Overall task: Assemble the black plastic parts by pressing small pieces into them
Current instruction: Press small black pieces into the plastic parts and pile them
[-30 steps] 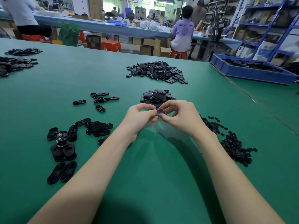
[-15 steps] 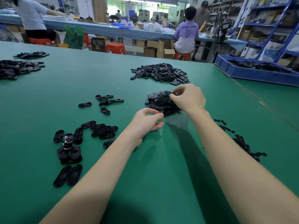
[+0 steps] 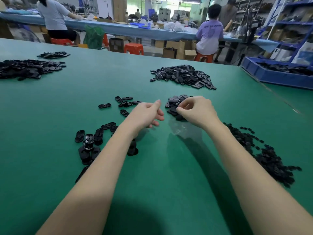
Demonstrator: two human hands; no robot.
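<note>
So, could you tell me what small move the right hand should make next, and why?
Probably lift one black part out of the small pile toward the left hand. The right hand has its fingers curled on a piece there, while the left hand waits open and empty.

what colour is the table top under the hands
Green table top, seen clearly in the head view.
</note>
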